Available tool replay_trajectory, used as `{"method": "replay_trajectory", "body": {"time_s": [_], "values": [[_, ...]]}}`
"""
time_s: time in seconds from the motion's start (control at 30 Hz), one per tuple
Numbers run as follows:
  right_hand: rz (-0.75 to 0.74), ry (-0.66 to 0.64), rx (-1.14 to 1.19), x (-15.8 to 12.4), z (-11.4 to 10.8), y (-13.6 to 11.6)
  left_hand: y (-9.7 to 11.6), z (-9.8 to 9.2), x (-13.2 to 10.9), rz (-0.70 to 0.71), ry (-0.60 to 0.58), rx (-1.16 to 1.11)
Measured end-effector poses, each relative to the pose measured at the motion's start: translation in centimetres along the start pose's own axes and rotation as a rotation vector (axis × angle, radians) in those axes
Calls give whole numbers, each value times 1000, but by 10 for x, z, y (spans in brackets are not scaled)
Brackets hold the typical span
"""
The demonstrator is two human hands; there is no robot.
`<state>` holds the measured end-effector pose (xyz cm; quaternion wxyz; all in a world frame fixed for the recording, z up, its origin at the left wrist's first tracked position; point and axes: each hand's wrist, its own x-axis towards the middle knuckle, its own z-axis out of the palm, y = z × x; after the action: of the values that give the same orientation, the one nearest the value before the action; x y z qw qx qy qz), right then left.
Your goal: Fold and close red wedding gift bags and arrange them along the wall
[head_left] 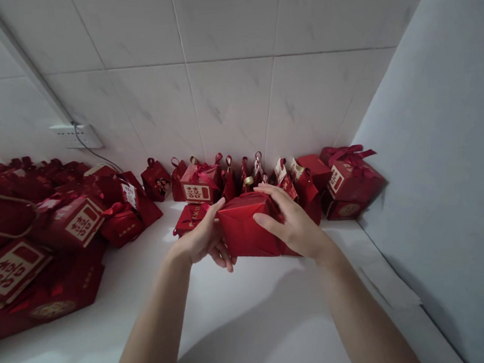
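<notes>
Between my two hands is a plain red gift box [246, 226], held a little above the white tabletop. My left hand [207, 236] grips its left side, the thumb near the top edge and the other fingers curled low beside it. Across the box's right side lies my right hand [288, 220], its thumb on the near face and its fingers over the top. Just behind stand small red gift boxes with ribbon loops, among them a box with a gold-printed label [201, 182]. A flat red box [188, 220] lies left of my left hand.
Many red gift boxes and bags [38, 247] are piled at the left. Stacked red boxes with a bow [351, 182] stand at the right by a pale panel [449, 156]. A power strip [75, 136] with a cable is on the tiled wall [233, 91]. White sheets [388, 281] lie at the right edge.
</notes>
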<state>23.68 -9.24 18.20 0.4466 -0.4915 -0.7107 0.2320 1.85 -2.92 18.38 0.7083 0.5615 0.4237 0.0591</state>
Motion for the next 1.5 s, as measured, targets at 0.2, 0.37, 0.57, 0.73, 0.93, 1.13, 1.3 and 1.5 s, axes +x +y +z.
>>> {"method": "replay_trajectory", "body": {"time_s": [0.2, 0.37, 0.57, 0.73, 0.93, 1.13, 1.3, 1.5], "values": [[-32, 76, 15, 2, 2, 0, 0, 2, -1, 54, -44, -17], [-227, 181, 186, 1, 3, -1, -4, -3, 4, 239, -25, -180], [-329, 150, 296, -2, 2, -4, -16, -10, 13, 326, -87, -297], [-179, 151, 300, 3, -7, 5, -11, -15, 1, 449, 229, -349], [-86, 53, 579, 7, -20, 25, 2, -15, -17, 499, 417, -257], [-105, -26, 602, 3, -29, 27, 2, -8, -17, 599, 472, -89], [4, -207, 666, 4, -27, 29, 4, 3, -15, 639, 523, 4], [86, -31, 572, 10, -15, 36, 4, 8, -11, 668, 561, 133]]}}
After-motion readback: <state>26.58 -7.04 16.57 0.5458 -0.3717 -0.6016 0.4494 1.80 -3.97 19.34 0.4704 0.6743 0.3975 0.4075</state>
